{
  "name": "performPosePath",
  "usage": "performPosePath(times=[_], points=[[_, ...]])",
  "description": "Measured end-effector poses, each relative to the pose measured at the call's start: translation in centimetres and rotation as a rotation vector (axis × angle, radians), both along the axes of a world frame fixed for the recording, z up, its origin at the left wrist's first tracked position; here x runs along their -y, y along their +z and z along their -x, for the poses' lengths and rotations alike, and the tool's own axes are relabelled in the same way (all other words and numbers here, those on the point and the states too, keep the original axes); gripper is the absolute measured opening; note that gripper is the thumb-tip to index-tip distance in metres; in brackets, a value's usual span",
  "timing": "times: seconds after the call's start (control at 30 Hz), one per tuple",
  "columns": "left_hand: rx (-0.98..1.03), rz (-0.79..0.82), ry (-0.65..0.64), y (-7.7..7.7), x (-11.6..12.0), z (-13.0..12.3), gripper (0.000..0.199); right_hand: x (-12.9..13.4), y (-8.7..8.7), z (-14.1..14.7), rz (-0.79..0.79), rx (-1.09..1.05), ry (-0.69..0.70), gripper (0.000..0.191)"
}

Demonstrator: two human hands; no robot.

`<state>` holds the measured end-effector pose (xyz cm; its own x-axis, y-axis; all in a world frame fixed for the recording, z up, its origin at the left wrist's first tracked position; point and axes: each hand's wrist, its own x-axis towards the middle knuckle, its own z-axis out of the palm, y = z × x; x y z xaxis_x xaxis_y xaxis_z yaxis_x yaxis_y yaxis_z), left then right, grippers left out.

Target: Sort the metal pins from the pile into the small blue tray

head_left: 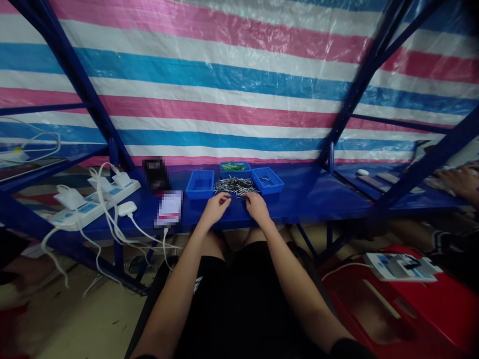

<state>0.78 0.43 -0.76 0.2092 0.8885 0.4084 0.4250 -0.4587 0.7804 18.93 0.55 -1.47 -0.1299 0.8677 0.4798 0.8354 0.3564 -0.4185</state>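
A heap of thin silver and dark metal pieces [235, 186], like pins or long screws, lies on the blue table. My left hand [216, 208] is at the near left edge of the heap, its fingers curled towards the thumb; anything in them is too small to make out. At the near right edge, my right hand [256, 205] has its fingers pressed together by the loose pieces, and what they pinch cannot be made out. A blue tray [200, 192] stands left of the heap. Another blue tray [270, 188] on the right contains a few thin pieces. Behind, a third tray [235, 174] holds green items.
Left on the table [307, 199] are a phone [169, 208], a blurred dark object [156, 174] and a power strip [95, 204] with white chargers and cables. Blue metal struts [354, 85] frame the table. Another person's hand [460, 182] is at far right, above a red stool [411, 304].
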Motion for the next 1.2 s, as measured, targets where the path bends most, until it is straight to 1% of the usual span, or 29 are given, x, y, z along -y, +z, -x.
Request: performPosePath(times=[0.13,0.2,0.33,0.43,0.5,0.6,0.73,0.9,1.07,1.2], points=[[-0.003,0.003,-0.004,0.2,0.1,0.0,0.025,-0.2,0.0,-0.1,-0.007,-0.037,0.031,0.033],[-0.005,0.004,-0.006,0.2,0.1,0.0,0.025,-0.2,0.0,-0.2,-0.019,-0.081,0.069,0.034],[-0.045,0.004,-0.013,0.1,0.0,-0.1,0.028,-0.2,-0.1,-0.4,-0.079,-0.215,0.248,0.033],[-0.110,0.009,-0.069,0.0,-0.1,-0.1,0.031,-0.2,-0.2,-0.6,-0.086,-0.314,0.349,0.029],[-0.147,-0.004,-0.109,0.1,-0.1,-0.1,0.031,-0.2,-0.1,-0.5,-0.062,-0.328,0.378,0.027],[-0.188,-0.034,-0.129,0.2,-0.1,-0.1,0.027,-0.1,0.1,-0.3,-0.029,-0.278,0.418,0.025],[-0.229,-0.054,-0.134,0.3,0.0,-0.3,0.024,0.3,0.4,0.0,-0.010,-0.212,0.437,0.023],[-0.223,-0.054,-0.123,0.5,0.2,-0.5,0.026,0.6,0.5,0.1,-0.002,-0.168,0.389,0.025],[-0.152,0.005,-0.100,0.5,0.2,-0.6,0.033,0.8,0.7,0.1,0.012,-0.247,0.355,0.025],[-0.161,-0.012,-0.112,0.4,0.2,-0.7,0.032,1.1,1.0,0.0,0.027,-0.313,0.411,0.018]])
